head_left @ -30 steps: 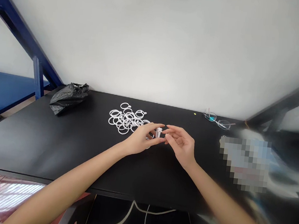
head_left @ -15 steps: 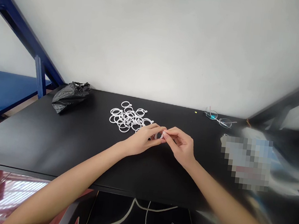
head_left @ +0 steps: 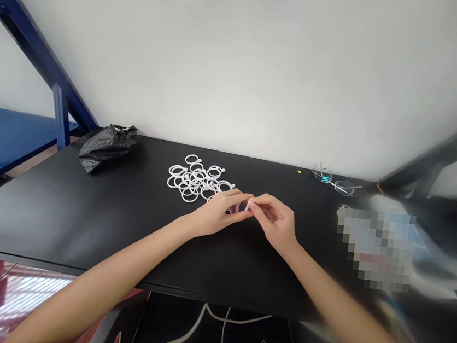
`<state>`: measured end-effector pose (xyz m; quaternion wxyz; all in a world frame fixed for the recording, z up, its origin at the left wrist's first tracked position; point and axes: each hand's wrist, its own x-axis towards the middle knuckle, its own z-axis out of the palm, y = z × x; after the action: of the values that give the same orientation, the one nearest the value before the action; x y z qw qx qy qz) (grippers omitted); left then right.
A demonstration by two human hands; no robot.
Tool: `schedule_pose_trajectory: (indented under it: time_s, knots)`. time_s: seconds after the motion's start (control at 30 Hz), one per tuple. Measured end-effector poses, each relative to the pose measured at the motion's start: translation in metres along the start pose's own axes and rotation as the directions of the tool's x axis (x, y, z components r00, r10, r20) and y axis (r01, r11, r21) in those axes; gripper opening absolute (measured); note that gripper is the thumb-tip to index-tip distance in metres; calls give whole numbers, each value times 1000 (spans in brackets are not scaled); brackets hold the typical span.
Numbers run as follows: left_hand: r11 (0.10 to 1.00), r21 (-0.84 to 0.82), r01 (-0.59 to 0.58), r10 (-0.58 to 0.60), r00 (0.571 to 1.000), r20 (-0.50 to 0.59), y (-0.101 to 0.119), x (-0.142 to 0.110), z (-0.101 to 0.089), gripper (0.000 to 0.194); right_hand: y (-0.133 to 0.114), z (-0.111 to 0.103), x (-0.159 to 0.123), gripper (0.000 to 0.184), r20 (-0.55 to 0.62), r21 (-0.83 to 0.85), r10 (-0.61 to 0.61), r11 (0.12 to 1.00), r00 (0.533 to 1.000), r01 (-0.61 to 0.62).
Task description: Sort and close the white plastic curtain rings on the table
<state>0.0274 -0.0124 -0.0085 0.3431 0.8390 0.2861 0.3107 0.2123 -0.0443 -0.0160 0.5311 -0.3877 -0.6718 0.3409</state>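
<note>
Between my two hands is a white plastic ring, mostly covered by fingers. My left hand is closed round its left side, with fingertips and thumb curled toward the right. Thumb and forefinger of my right hand pinch the ring's right edge, where a small white part shows between the fingertips. Just beyond my left hand lies a loose pile of white rings, several of them overlapping, some with a small round knob on the rim. My left hand hides the pile's near right part.
A crumpled black plastic bag rests at the back left of the black table. Eyeglasses lie at the back right. Nearer, a blurred clear plastic package sits on the right. Pale cables hang below the front edge.
Almost nothing differs. My right fingertips have closed slightly further over the small white part; both hands stay in place on the ring.
</note>
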Motion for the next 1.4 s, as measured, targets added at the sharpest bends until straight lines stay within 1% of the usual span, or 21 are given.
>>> schedule_pose_trajectory:
  time_s: [0.07, 0.13, 0.2, 0.23, 0.27, 0.33, 0.4, 0.43, 0.5, 0.63, 0.73, 0.8, 0.87, 0.9, 0.93, 1.0, 1.07, 1.13, 1.2, 1.27, 1.4]
  knots:
    - [998, 60, -8, 10, 999, -30, -1, 0, -1, 40, 1, -4, 2, 16, -29, -13, 24, 1000, 999, -25]
    - [990, 141, -12, 24, 996, -81, -5, -1, -3, 50, 4, -10, 6, 25, -101, -46, 44, 998, 994, -49]
    - [970, 242, -17, 53, 989, -140, -12, 0, -6, 53, 7, -19, 11, 24, -179, -142, 40, 988, 983, -66]
    - [956, 293, -15, 66, 985, -162, -15, 0, -7, 50, 10, -23, 13, 21, -189, -228, 23, 971, 982, -67]
    - [941, 338, -7, 71, 981, -179, -19, 0, -8, 45, 12, -28, 15, 19, -169, -335, 0, 940, 986, -58]
    - [920, 391, 27, 57, 978, -202, -26, 1, -9, 38, 17, -34, 17, 20, -53, -546, -29, 838, 998, -5]
    - [908, 414, 71, 19, 977, -211, -32, 2, -9, 38, 21, -38, 18, 24, 53, -668, -8, 743, 999, 41]
    - [901, 425, 90, 3, 977, -214, -34, 2, -8, 38, 23, -39, 17, 25, 82, -697, 14, 715, 997, 47]
    - [883, 456, 112, -12, 976, -215, -39, 2, -6, 38, 25, -39, 16, 25, 103, -715, 61, 699, 993, 31]
    - [843, 527, 109, -5, 981, -195, -44, 0, -4, 34, 26, -38, 15, 20, 105, -666, 109, 746, 988, -11]
    - [819, 562, 117, -9, 982, -191, -44, 0, -5, 31, 25, -36, 15, 21, 91, -631, 89, 775, 992, -11]
    - [821, 558, 120, 2, 977, -213, -39, 0, -6, 31, 22, -33, 15, 22, 45, -588, 39, 809, 998, -4]
    - [868, 489, 87, 31, 973, -229, -29, 0, -6, 31, 17, -29, 14, 26, -20, -540, -53, 841, 998, 34]
    - [906, 419, 63, 40, 972, -232, -23, 1, -6, 31, 14, -26, 13, 29, -44, -522, -109, 850, 993, 71]
    - [945, 324, 41, 36, 973, -228, -17, 1, -5, 30, 11, -24, 12, 32, -56, -509, -166, 853, 985, 114]
    - [996, 80, 50, -34, 981, -193, -4, 1, -2, 31, 5, -18, 10, 33, -43, -491, -258, 847, 965, 205]
    - [980, -166, 111, -129, 986, -102, 4, 2, 2, 33, 2, -13, 7, 32, -5, -470, -308, 840, 951, 270]
    - [920, -343, 188, -202, 979, -5, 7, 3, 5, 35, 0, -9, 5, 33, 26, -452, -326, 839, 945, 302]
    - [877, -413, 248, -249, 967, 53, 6, 4, 6, 37, 1, -6, 4, 35, 38, -445, -331, 839, 943, 313]
    - [876, -396, 274, -267, 961, 73, 6, 5, 5, 38, 1, -5, 4, 37, 47, -437, -336, 840, 941, 322]
    - [900, -370, 230, -246, 969, 5, 6, 7, -1, 37, -1, -9, 6, 40, 78, -411, -314, 855, 946, 317]
